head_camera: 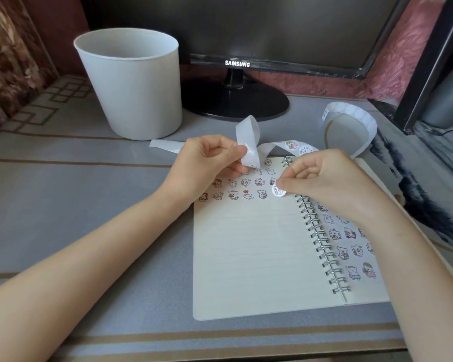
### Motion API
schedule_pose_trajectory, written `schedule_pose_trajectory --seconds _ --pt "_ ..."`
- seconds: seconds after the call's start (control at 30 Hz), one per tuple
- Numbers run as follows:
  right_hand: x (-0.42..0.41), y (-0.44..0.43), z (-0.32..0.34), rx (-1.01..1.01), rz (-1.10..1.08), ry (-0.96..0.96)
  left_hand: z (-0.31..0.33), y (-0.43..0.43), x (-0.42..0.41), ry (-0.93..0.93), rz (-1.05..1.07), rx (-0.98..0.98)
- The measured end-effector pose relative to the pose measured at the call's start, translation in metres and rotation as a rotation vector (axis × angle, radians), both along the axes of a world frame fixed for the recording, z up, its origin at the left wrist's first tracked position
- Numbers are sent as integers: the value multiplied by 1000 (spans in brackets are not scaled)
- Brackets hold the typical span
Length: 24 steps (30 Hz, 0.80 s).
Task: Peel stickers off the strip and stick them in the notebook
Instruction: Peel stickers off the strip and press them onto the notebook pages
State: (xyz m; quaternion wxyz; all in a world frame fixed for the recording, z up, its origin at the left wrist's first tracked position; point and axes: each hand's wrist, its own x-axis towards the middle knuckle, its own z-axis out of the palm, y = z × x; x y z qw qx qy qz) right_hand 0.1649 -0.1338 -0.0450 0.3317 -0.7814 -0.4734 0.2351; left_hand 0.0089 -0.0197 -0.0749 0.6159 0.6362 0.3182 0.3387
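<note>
A spiral notebook point(249, 252) lies open on the grey desk, with rows of small cartoon stickers across the top of its left page and more on the right page. My left hand point(207, 160) pinches the white backing strip point(247, 137), which loops upward and trails right toward a curled length point(351, 118) with stickers on it. My right hand point(322, 181) pinches one round sticker point(279, 190) and holds it at the right end of the lowest sticker row, next to the wire binding. I cannot tell whether the sticker touches the page.
A white bucket point(131, 84) stands at the back left of the desk. Behind the notebook is a black monitor point(236, 100) on a round base. A dark framed object point(429, 74) leans at the right edge.
</note>
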Motion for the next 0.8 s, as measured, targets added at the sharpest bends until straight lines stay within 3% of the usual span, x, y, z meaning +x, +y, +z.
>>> schedule_pose_trajectory --seconds 0.8 --pt "-1 1 -5 -5 50 -91 -1 0 -1 22 1 7"
